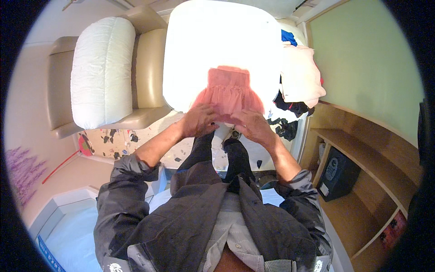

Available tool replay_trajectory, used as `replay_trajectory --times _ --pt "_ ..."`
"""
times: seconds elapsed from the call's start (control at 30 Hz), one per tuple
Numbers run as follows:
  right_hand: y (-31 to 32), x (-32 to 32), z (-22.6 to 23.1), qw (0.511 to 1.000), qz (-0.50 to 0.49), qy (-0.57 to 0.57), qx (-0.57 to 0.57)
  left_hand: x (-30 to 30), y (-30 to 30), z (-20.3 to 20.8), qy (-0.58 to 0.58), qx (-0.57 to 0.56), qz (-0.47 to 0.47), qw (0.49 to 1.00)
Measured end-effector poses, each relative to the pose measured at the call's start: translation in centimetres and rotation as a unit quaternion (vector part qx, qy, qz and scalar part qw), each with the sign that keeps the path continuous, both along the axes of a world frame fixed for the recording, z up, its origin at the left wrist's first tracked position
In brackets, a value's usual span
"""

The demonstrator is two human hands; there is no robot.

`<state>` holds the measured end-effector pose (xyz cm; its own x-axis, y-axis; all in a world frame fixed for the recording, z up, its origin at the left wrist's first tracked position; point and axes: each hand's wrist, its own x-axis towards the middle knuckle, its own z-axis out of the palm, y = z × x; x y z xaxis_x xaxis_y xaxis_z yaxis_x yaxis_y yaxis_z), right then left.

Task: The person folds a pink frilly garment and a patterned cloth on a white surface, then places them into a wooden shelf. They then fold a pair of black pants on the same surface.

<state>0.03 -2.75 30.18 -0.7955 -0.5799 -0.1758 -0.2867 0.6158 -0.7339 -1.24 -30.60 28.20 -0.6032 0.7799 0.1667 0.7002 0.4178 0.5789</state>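
A pinkish-red dress with a gathered, flared skirt part lies spread on the white table. Its narrower top points away from me, and the wide hem is at the near edge. My left hand is closed on the left part of the hem, its fingers bent inward. At the right part of the hem, my right hand also grips the cloth with curled fingers. Some fingertips are hard to make out against the fabric.
Folded pale pink cloth sits at the table's right, with dark clothes below it. To the left, a white pillow rests on a beige sofa. A wooden shelf at the right holds a black speaker.
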Motion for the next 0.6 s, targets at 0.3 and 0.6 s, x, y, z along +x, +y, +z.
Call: replay_trajectory --times 0.3,0.6 --pt "-1.4 -6.9 1.7 0.968 -0.198 0.079 0.133 -4.6 -0.3 2.9 -0.039 -0.002 0.249 0.968" --pt "-5.9 -7.1 -9.5 0.951 -0.231 0.155 0.132 -5.8 2.3 -8.2 0.041 -0.173 0.207 0.962"
